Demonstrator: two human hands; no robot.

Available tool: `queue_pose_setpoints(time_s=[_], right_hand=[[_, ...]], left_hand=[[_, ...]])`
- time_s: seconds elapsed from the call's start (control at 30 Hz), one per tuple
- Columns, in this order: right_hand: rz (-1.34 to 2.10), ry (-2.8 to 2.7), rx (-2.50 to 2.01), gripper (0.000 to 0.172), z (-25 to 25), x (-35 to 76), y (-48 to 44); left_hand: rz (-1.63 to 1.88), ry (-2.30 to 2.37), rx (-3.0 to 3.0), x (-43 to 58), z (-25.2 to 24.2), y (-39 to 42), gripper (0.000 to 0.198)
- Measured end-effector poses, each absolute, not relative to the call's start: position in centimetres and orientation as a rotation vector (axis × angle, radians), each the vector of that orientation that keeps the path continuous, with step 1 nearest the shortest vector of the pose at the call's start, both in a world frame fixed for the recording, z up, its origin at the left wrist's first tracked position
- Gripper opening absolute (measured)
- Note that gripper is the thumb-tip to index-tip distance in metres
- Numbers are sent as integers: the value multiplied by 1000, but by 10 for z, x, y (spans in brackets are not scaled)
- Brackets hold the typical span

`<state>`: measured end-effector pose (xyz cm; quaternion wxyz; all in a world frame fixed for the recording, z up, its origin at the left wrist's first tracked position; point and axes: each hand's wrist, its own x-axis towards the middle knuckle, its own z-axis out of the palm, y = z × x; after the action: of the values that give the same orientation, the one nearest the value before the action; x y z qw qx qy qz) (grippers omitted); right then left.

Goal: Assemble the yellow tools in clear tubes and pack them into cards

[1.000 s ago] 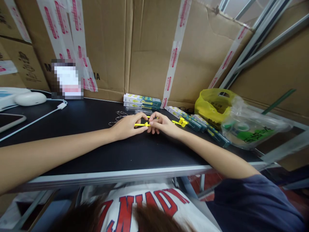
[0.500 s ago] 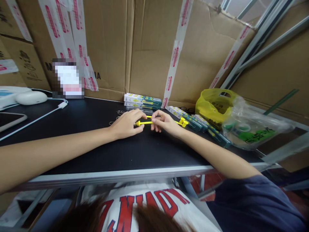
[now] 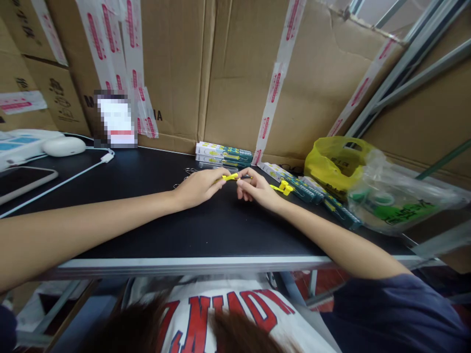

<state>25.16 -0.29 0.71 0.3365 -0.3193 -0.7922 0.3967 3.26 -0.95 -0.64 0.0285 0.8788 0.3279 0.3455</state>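
My left hand point(image 3: 201, 188) has its thumb and fingers pinched on one end of a thin yellow rod-shaped tool point(image 3: 230, 177). Close beside it, my right hand point(image 3: 257, 187) is closed on the tool too, with the thumb against the index finger and the other fingers curled. A short dark piece shows at the right fingertips. Past my right hand a yellow end piece point(image 3: 285, 187) with a knobby shape sticks out. My fingers cover much of the tool, so I cannot tell its exact kind. Thin wire loops point(image 3: 189, 171) lie behind my left hand.
Several slim printed boxes point(image 3: 223, 154) are stacked at the back, with more boxes point(image 3: 309, 189) to the right. A yellow bag point(image 3: 333, 166) and a clear plastic bag point(image 3: 401, 208) stand at right. At left are a phone point(image 3: 27, 184), a white case point(image 3: 64, 146) and a cable point(image 3: 69, 179).
My left hand's fingers have closed from a wider grip to a pinch on the yellow tool. The lower stretch of yellow rod between my hands no longer shows. The view has shifted slightly left.
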Motion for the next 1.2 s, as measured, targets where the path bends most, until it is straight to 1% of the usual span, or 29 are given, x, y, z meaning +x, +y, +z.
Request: queue_pose_setpoints(time_s=[0.17, 0.3, 0.43, 0.5, 0.6, 0.67, 0.77, 0.9, 1.0, 1.1, 1.2], right_hand=[[927, -2134, -867, 29, 4, 253, 0], [816, -2231, -853, 25, 0, 252, -1], [552, -2324, -912, 21, 8, 261, 6], [301, -2362, -991, 19, 16, 272, 14], [-230, -2350, -1211, 14, 31, 294, 28], [-402, -2353, -1352, 12, 39, 307, 38], [-376, -2385, -1403, 12, 40, 318, 46], [-265, -2558, -1150, 11, 29, 302, 39], [-357, -2718, -899, 16, 23, 273, 22], [-457, -2900, -650, 21, 23, 240, 11], [-464, -2938, -539, 26, 25, 206, 15]], left_hand=[[1379, 1068, 2426, 21, 9, -1, 18], [1441, 1059, 2378, 13, 11, 7, 20], [1248, 1097, 2540, 16, 2, 5, 26], [1106, 1064, 2630, 19, -2, 1, 29], [931, 1043, 2770, 23, -8, -4, 31], [833, 1028, 2883, 23, -10, -4, 32], [833, 1013, 2959, 21, -8, -3, 34], [1232, 1126, 2731, 13, 8, 5, 32], [1511, 1250, 2501, 4, 20, 13, 27], [1557, 1273, 2420, -5, 23, 22, 25], [1554, 1296, 2387, -11, 21, 29, 24]])
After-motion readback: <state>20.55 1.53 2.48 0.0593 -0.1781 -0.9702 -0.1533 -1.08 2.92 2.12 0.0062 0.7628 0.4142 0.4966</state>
